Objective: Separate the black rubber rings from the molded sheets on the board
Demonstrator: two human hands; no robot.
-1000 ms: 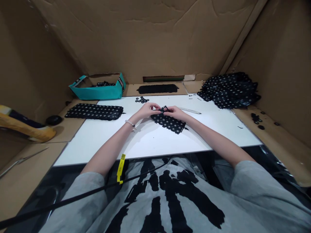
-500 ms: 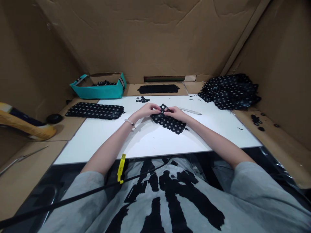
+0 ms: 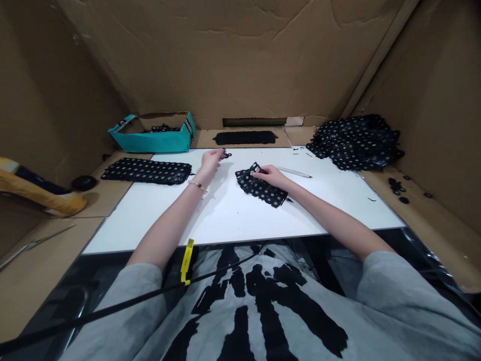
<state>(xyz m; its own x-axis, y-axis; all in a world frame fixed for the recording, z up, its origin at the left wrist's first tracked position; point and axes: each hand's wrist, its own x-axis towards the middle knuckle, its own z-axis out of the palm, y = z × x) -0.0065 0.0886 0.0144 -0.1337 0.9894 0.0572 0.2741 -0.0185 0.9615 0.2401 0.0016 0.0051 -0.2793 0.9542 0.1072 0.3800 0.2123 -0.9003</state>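
Dotted black sheet [image 3: 265, 191] mid-frame on white board [image 3: 225, 220], looks partway worked.
Loose black rings [image 3: 227, 156] lie up-left of it; sheet heap [image 3: 353, 140] upper right, done or waiting can't tell. Sheet's long axis slants upper left to lower right, tabbed end lower right. Right hand [image 3: 273, 176] pinches its upper part; left hand [image 3: 211, 161] off it, fingertips bunched at rings, grip unclear.

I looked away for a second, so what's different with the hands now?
The left hand let go of the dotted black sheet and moved left and farther out, to the small black rings. The right hand still holds the sheet; the teal box stayed put.
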